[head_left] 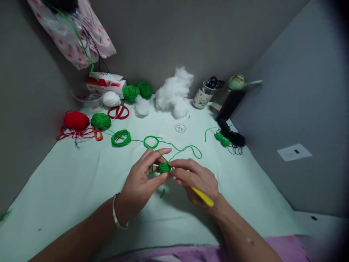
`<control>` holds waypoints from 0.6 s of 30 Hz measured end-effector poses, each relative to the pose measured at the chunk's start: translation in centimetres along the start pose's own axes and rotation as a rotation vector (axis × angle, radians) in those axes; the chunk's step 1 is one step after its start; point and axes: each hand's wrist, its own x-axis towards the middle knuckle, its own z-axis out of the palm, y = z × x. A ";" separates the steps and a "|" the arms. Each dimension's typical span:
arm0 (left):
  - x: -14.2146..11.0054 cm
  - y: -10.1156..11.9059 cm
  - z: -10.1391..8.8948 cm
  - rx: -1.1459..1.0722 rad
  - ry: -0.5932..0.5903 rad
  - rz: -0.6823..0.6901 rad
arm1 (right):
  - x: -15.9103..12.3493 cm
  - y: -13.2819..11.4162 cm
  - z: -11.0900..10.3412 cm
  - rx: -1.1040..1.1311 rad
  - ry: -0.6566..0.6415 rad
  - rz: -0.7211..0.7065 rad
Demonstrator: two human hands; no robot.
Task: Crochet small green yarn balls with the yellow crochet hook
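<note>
Between the fingertips of my left hand (145,174) is a small green crocheted piece (164,167), with yarn running over the raised index finger. My right hand (197,179) grips a crochet hook by its yellow handle (203,197); the hook's tip is hidden at the edge of the piece. A green yarn tail (162,193) hangs below. From the piece, working yarn (185,148) trails back across the table to a loose loop (151,142) and a wound coil (121,138).
Behind my hands lie a green yarn ball (101,120), red yarn (76,120), red-handled scissors (118,112) and white stuffing (174,92). A small round dish (180,127) holds rings. At the right are green balls (222,139), black yarn (236,137) and a pen cup (202,96).
</note>
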 end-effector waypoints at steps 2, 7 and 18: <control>-0.5 0.0 0.3 -0.010 0.042 0.014 | -0.2 -0.2 0.1 -0.158 -0.006 -0.038; -1.1 0.9 1.2 -0.290 0.069 -0.180 | -1.1 -0.4 0.3 -0.307 0.024 -0.076; 0.3 1.0 0.0 -0.831 -0.205 -0.411 | 0.0 -0.5 0.5 0.356 0.219 0.123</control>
